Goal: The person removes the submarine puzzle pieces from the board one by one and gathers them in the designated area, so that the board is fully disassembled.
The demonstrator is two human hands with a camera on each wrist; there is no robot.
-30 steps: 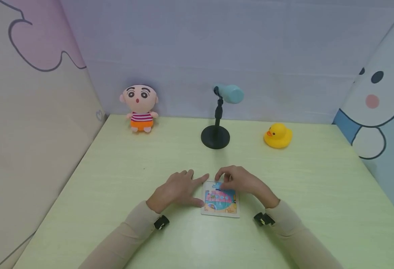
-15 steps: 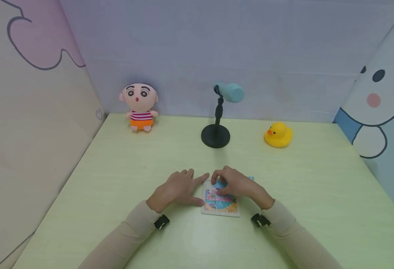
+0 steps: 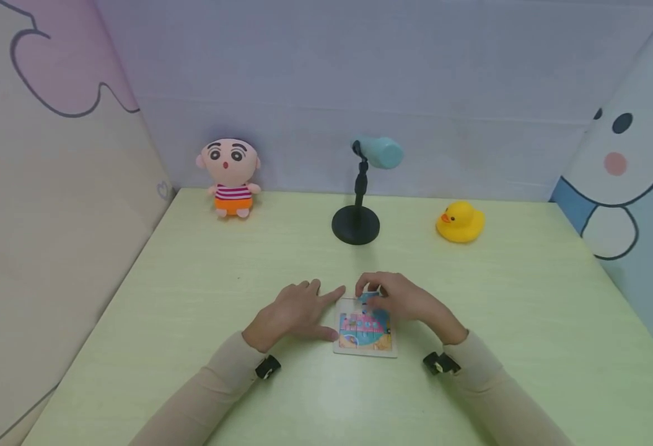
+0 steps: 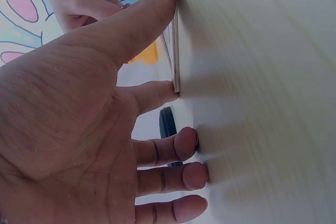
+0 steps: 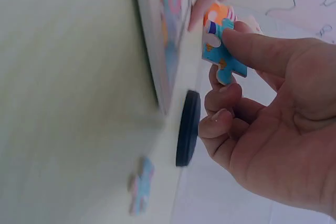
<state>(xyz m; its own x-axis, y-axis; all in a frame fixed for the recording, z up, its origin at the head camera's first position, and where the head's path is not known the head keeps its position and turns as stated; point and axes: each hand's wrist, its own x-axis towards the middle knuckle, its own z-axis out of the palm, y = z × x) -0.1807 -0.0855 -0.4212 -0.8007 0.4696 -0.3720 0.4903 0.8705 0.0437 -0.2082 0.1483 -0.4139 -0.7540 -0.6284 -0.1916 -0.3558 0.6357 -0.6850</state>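
A jigsaw puzzle tray [image 3: 365,355] with a light frame lies on the table, its picture blue, pink and yellow. My left hand [image 3: 298,311] steadies its left edge, thumb and index finger spread; in the left wrist view the thumb [image 4: 152,11] touches the rim. My right hand [image 3: 407,299] is over the tray's upper right corner. Between thumb and fingers it pinches a blue puzzle piece [image 5: 216,55], held tilted above the tray. A second puzzle piece [image 5: 142,187] lies loose on the table beyond the tray; in the head view the right hand hides it.
Along the back of the table stand a plush doll [image 3: 230,179], a black stand [image 3: 355,224] holding a light-blue cylinder [image 3: 383,153], and a yellow rubber duck [image 3: 460,222]. Printed walls enclose the left, back and right sides.
Half a second ago the right hand was farther left and lower over the tray; it has moved back right, raising the puzzle piece off the tray's upper part. The left hand stays put.
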